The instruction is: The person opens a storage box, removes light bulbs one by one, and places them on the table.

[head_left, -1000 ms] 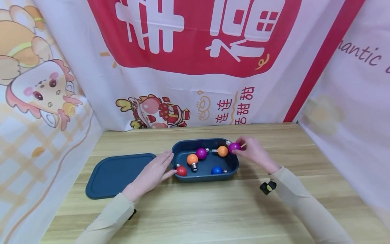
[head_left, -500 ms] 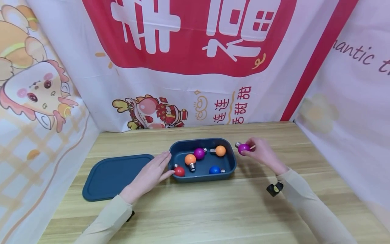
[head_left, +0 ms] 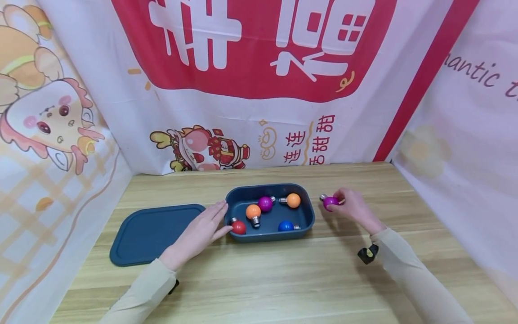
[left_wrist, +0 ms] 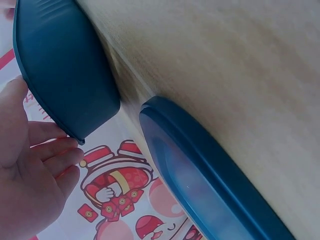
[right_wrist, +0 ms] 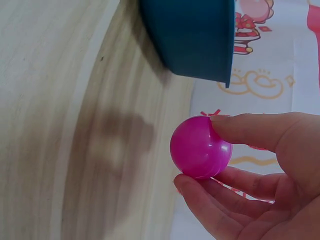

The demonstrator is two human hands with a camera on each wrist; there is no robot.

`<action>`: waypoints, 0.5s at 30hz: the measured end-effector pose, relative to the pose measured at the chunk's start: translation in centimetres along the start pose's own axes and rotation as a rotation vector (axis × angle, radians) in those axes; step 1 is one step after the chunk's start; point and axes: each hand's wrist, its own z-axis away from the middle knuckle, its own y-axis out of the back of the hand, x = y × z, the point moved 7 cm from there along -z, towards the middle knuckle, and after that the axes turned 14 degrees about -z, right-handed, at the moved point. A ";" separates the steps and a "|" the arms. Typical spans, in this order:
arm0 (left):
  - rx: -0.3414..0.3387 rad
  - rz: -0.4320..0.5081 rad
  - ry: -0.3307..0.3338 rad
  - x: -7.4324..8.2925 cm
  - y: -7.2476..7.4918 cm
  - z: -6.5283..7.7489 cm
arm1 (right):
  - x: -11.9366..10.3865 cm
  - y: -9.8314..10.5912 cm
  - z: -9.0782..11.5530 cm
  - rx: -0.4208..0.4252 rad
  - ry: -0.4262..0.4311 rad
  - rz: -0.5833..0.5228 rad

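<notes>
My right hand (head_left: 355,209) pinches a purple light bulb (right_wrist: 200,147) between thumb and fingers, just right of the dark blue box (head_left: 268,236). In the head view the bulb's metal base points up and left. My left hand (head_left: 198,232) rests with fairly straight fingers against the box's left end, fingertips at the rim. Inside the box lie a second purple bulb (head_left: 265,204), an orange bulb (head_left: 253,211), another orange bulb (head_left: 293,200), a red bulb (head_left: 238,227) and a blue bulb (head_left: 285,226).
A dark blue lid (head_left: 151,234) lies on the wooden table (head_left: 259,279) to the left of the box, partly behind my left hand. Printed cloth (head_left: 259,96) hangs along the table's back edge, with more cloth at both sides.
My right hand has carried the purple bulb from the box's right rim out to the right, then slightly lower. The left hand stays at the box's left end.
</notes>
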 end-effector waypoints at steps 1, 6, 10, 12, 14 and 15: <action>0.000 -0.001 0.000 0.0 0.0 0.0 | 0.1 0.0 0.0 0.001 0.005 0.004; -0.022 -0.003 0.004 0.1 0.0 0.0 | 0.8 0.0 -0.1 0.002 -0.002 0.020; -0.031 -0.003 0.008 0.1 0.2 -0.1 | 1.4 0.1 -0.2 -0.005 -0.015 0.026; -0.033 0.001 0.010 0.1 0.2 -0.1 | 1.7 0.1 -0.2 -0.014 -0.031 0.029; -0.036 0.004 0.011 0.1 0.2 -0.1 | 2.1 0.0 -0.3 -0.022 -0.051 0.034; -0.037 0.004 0.011 0.1 0.2 -0.1 | 2.2 0.0 -0.3 -0.024 -0.059 0.036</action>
